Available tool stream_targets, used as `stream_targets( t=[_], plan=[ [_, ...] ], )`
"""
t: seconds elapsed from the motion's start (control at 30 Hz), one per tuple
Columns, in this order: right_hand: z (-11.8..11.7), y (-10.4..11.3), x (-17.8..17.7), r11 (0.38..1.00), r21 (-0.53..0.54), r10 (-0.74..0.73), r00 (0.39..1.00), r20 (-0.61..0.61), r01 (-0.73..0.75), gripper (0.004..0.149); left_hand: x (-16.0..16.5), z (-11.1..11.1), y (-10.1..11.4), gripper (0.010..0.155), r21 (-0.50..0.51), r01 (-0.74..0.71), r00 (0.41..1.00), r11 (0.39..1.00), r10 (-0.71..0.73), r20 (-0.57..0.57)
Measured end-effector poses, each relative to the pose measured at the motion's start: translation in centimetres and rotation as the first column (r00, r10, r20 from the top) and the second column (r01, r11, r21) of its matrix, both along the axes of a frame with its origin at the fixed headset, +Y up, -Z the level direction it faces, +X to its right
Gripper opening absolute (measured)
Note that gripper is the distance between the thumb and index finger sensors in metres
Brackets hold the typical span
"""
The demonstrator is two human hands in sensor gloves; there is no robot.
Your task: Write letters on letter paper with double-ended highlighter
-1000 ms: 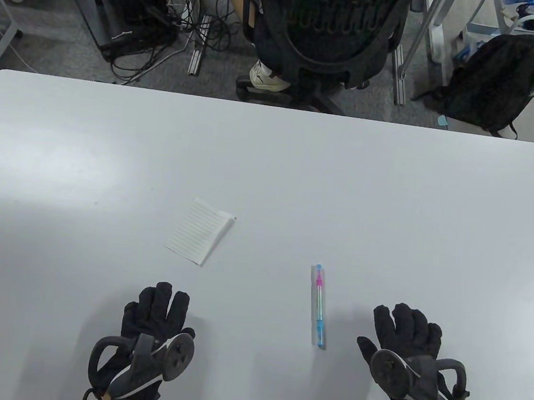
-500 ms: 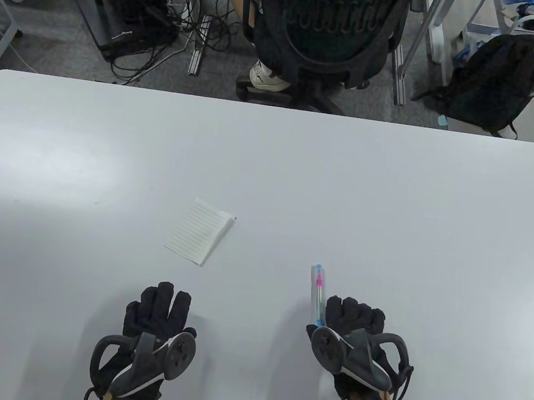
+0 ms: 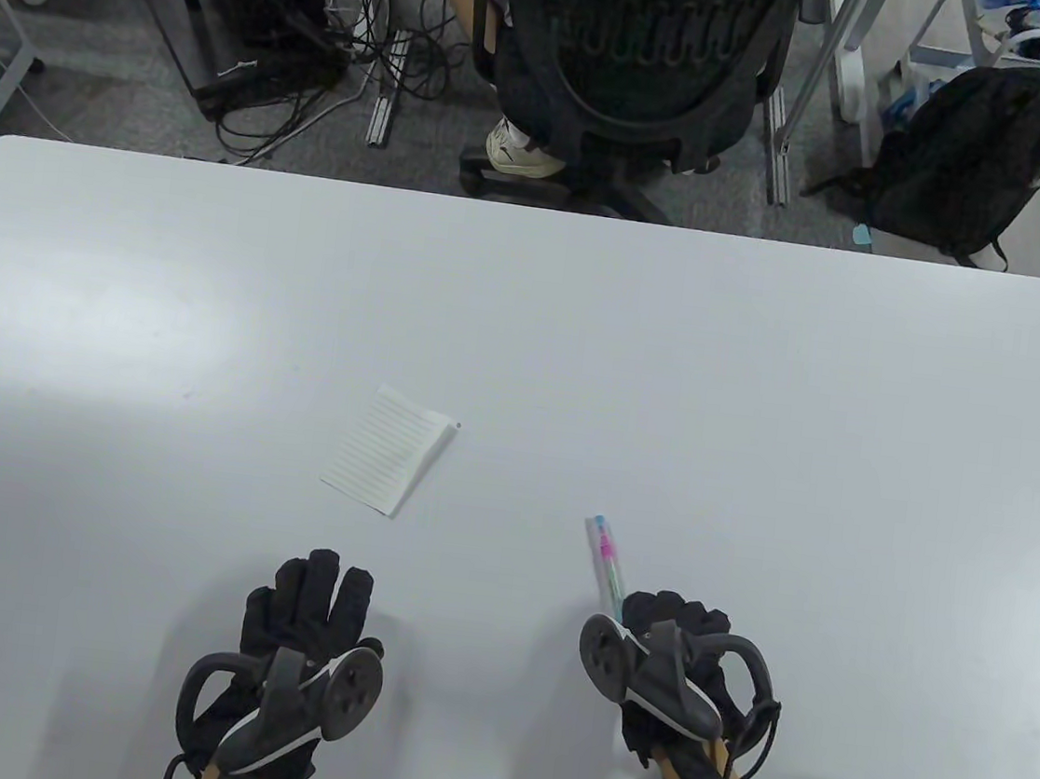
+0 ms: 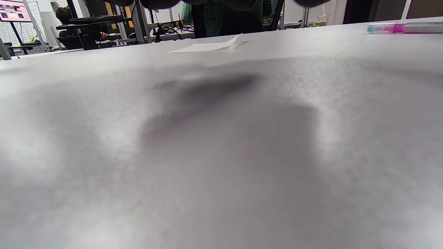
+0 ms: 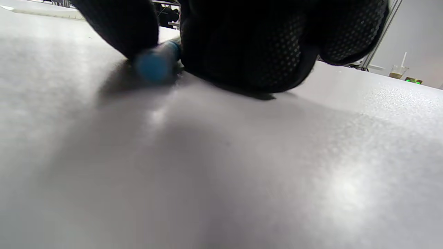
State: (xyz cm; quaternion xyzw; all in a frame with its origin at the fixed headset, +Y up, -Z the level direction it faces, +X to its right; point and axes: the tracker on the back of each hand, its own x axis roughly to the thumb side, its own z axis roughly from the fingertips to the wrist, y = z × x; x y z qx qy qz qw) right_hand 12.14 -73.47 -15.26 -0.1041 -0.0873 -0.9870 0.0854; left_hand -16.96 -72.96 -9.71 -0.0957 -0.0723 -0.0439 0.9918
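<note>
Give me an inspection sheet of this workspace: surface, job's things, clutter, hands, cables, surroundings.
Surface: white table, bare apart from the job's things.
Job's things: lined letter paper lies flat, one far corner curled; double-ended highlighter capped, its near end under the right hand.
Clutter: nothing seen.
Hands: left hand flat on the table, fingers straight, holding nothing; right hand curled round the highlighter's near end.
Cables: tangle of cables on the floor beyond the table.
Surroundings: office chair, black backpack, desk legs.
</note>
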Motion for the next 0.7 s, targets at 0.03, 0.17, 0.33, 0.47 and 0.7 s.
stream_targets(
  t=[0.03, 0.17, 0.33, 0.47, 0.7],
  plan=[
    [0.0, 0.0, -0.1, 1.0, -0.008, 0.004, 1.0, -0.002, -0.004, 0.053, 0.0, 0.0, -0.1, 0.069, -0.004, 0.001, 1.0, 1.0, -0.001, 0.0],
    [-0.3, 0.1, -0.2, 0.998, -0.063, 0.016, 1.0, -0.005, -0.016, 0.052, 0.2, -0.5, -0.5, 0.069, -0.045, -0.012, 1.0, 0.999, 0.012, -0.012],
    [-0.3, 0.1, -0.2, 0.997, -0.078, 0.028, 0.999, -0.031, -0.03, 0.053, 1.0, -1.4, -0.2, 0.069, -0.066, -0.015, 1.0, 0.998, 0.015, 0.003],
    [-0.4, 0.2, -0.1, 0.999, -0.05, 0.017, 0.999, -0.041, -0.02, 0.052, 1.6, -2.1, -0.1, 0.069, -0.053, -0.031, 0.999, 0.998, 0.031, 0.013],
    [-0.3, 0.9, 0.0, 1.0, -0.007, 0.008, 0.997, -0.081, -0.008, 0.051, 1.9, -1.9, -0.3, 0.071, -0.053, -0.043, 0.998, 0.998, 0.045, 0.048]
  ],
)
